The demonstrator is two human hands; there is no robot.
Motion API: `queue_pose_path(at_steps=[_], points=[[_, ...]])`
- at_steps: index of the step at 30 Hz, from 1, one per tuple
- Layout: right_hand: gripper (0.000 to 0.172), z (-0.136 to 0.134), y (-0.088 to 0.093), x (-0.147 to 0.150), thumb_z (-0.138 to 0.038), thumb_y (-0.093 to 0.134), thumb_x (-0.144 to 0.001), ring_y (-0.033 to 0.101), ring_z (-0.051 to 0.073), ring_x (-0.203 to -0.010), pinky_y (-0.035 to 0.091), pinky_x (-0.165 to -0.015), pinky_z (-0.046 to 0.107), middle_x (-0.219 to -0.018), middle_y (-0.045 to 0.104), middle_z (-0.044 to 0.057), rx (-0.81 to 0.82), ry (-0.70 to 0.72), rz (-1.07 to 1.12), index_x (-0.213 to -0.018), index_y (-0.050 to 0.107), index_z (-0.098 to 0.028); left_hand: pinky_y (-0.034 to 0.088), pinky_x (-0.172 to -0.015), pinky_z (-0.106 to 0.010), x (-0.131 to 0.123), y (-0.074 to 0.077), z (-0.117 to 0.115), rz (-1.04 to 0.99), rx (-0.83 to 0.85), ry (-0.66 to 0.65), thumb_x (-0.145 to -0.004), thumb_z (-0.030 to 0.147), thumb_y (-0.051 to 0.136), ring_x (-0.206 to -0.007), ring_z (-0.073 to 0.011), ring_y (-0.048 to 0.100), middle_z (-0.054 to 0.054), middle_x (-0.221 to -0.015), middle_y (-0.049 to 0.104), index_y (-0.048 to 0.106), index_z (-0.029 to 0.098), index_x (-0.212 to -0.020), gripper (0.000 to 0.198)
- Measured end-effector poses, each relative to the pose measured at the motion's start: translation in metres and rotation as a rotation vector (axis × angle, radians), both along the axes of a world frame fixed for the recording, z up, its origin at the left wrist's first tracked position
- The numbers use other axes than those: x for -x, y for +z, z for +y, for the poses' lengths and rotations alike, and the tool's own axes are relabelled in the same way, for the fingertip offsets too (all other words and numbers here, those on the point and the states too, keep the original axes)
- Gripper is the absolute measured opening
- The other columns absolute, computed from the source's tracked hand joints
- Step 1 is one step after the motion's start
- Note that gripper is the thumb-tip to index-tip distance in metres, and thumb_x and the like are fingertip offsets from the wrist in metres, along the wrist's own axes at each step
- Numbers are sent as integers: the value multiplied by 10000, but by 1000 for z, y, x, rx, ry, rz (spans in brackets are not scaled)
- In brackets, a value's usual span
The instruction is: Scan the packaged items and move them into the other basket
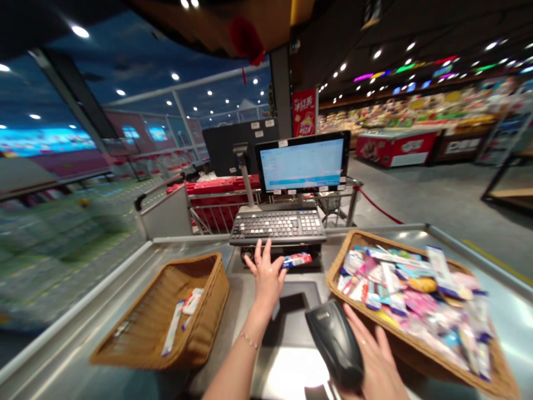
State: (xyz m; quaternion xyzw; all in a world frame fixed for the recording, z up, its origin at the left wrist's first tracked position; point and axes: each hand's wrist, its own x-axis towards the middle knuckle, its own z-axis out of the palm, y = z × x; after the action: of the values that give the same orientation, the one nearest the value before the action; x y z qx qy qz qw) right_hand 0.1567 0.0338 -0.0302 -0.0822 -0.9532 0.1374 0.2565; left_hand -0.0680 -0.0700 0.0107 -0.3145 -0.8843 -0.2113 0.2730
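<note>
Your left hand touched a small red-and-white packet on the steel desk, below the keyboard; your right hand gripped a black handheld scanner beside a wicker basket heaped with packets, while a second basket held a few.

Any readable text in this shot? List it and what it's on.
Nothing can be quoted reliably:
Red hanging banner: large Chinese characters, too blurred to quote.
Red chest freezer: Chinese characters on its side, too blurred.
Checkout monitor: on-screen text too small.
Keyboard: key legends too small.
Handheld scanner: small mark on its top, unreadable.
</note>
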Motion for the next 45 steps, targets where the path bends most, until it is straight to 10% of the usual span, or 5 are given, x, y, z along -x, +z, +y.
queue_pose_path(at_steps=[45], points=[[690,-34,0,30,-167,502,-689,429,386,-1341,273,-1076,676,-1381,529,229,-46,177,0,-1370,428,-95,109,-1043,-784,16,-9,-62,-6,-63,218,-778,229,688,-1444,-384,219,-104,-1500,416,740,285,-940,179]])
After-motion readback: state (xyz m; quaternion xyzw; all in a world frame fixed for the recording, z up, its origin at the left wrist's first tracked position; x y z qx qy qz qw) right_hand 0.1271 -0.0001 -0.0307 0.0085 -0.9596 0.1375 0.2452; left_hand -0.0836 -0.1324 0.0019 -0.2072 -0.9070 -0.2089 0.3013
